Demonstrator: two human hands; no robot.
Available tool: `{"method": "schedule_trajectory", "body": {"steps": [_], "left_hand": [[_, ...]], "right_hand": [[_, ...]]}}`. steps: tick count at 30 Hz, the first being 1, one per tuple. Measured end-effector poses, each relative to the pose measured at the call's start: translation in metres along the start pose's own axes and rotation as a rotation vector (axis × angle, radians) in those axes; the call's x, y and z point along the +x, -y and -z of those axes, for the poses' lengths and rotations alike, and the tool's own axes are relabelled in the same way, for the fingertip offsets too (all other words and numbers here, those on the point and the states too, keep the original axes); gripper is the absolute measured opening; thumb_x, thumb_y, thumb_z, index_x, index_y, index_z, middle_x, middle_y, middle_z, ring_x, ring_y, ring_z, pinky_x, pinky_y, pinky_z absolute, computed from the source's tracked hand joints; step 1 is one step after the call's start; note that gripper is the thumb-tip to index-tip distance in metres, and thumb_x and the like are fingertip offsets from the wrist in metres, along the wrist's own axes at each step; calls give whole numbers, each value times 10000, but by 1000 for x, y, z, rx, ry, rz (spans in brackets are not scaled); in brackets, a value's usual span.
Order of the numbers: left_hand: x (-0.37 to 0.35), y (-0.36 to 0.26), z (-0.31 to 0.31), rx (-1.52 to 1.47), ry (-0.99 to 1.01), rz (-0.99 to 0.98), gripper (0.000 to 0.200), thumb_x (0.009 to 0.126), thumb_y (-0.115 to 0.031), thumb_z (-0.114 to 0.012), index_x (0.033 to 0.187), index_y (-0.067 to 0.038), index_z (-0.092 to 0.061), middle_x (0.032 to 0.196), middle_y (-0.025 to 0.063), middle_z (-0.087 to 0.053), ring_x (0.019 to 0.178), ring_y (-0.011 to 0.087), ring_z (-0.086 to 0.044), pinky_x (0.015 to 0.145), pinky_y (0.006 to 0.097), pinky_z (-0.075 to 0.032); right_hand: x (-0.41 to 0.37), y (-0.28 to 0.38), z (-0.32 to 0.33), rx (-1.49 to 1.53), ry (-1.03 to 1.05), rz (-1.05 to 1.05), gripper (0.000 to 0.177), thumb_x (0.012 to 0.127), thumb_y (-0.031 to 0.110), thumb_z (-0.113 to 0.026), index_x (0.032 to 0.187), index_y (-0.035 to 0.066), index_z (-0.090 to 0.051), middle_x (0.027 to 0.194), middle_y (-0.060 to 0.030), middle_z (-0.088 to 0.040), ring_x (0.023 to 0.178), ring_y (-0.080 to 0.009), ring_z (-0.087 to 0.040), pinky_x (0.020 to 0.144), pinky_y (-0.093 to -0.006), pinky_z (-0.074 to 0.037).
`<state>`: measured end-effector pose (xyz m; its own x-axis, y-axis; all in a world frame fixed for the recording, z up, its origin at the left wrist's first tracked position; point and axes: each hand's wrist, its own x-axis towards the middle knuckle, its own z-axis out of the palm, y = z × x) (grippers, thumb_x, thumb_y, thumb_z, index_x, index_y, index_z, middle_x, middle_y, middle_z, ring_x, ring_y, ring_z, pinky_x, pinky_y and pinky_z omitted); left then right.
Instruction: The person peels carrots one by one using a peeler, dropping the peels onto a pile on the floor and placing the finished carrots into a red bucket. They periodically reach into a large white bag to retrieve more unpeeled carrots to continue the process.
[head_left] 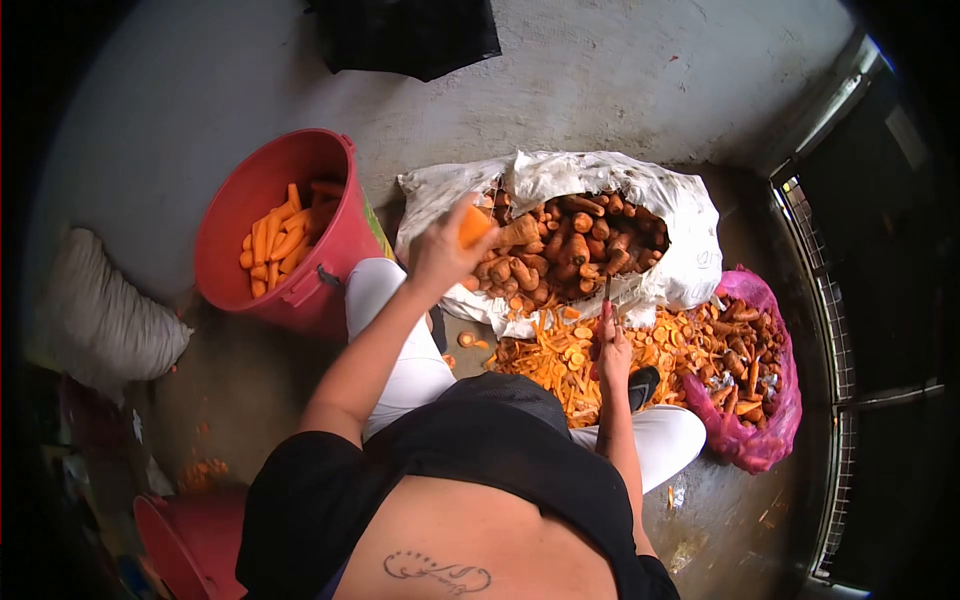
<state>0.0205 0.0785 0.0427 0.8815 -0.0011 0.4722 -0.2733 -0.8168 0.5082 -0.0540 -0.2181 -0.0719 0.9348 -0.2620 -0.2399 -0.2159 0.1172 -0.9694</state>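
Note:
My left hand [447, 252], a little blurred, is closed on a bright orange peeled carrot [474, 228] at the near left edge of the open white sack [690, 230]. Unpeeled carrots [575, 250] fill the sack's opening. My right hand [612, 352] is wrapped round the red handle of a knife [607, 308], its thin blade pointing up toward the sack. Below that hand lies a heap of orange peelings and cut carrot ends [560, 380]. To the left, a red bucket [225, 235] holds peeled carrots [277, 240].
A pink plastic bag [783, 400] with carrot pieces lies at the right, near a metal grille [830, 310]. At the left are a stuffed whitish sack [110, 310] and, lower, another red bucket [190, 540]. A black object [410, 35] hangs by the wall.

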Motion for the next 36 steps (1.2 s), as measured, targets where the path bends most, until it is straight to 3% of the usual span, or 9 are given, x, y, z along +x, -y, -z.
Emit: {"method": "schedule_trajectory", "body": {"steps": [2,6,9,14,17,20,24,33,36], "left_hand": [[7,25,21,62,-129,51,538,857,-452,-631,1289,-179,-462,907,177,-673,788,395,-664,621,461,-534],[33,61,100,192,-471,91,609,875,-519,-567,1338,-162,-398,1056,225,-625,880,409,-639,681,486,-532],[60,100,156,331,-675,61,573,931,-497,-478,1369,-147,-366,1207,261,-545,1053,442,-567,827,488,-492],[83,253,197,718,-287,507,627,956,-584,-267,1468,-223,-268,1473,231,-250,1278,431,-393,1037,600,-269],[83,278,205,467,-137,683,637,948,-609,-244,1474,-251,-271,1518,211,-127,1353,384,-305,1059,647,-172],[83,302,205,303,-208,579,671,939,-608,-320,1395,-127,-422,1452,219,-302,1321,379,-340,1085,526,-254],[105,278,167,263,-273,327,629,928,-549,-446,1283,-37,-533,1290,238,-497,1250,363,-425,1045,414,-353],[124,155,-53,318,7,35,507,903,-423,-529,1263,-66,-535,1351,232,-434,1238,395,-443,1038,538,-326],[106,106,-121,401,467,110,514,893,-424,-527,1291,-99,-517,1396,205,-399,1274,387,-407,1059,596,-255]], "right_hand": [[-1,1,2,-32,-58,49,391,946,406,-551,759,65,-587,563,33,-445,444,-45,-374,404,-235,-261],[-1,12,11,65,-119,50,388,942,438,-546,770,93,-585,553,50,-423,435,-45,-348,406,-223,-236],[0,16,13,100,-115,78,423,948,426,-540,1113,50,-642,557,68,-380,425,-32,-314,399,-226,-218],[2,14,13,49,-67,93,450,955,408,-534,1246,68,-589,580,72,-377,421,-29,-304,393,-232,-221],[6,15,15,70,-72,102,443,953,407,-538,1246,79,-591,578,72,-374,421,-29,-303,389,-235,-225],[18,12,29,61,-132,97,445,946,450,-526,1148,67,-627,567,64,-381,416,-40,-311,388,-236,-223],[42,35,55,-33,-183,107,411,934,466,-535,756,96,-550,546,39,-412,401,-66,-338,388,-252,-237],[102,32,99,-766,-253,55,444,889,461,-580,908,30,-686,632,-95,-606,571,-187,-569,564,-331,-437],[86,48,71,-981,-191,12,416,869,435,-581,926,36,-685,728,-192,-657,683,-314,-657,634,-408,-482]]}}
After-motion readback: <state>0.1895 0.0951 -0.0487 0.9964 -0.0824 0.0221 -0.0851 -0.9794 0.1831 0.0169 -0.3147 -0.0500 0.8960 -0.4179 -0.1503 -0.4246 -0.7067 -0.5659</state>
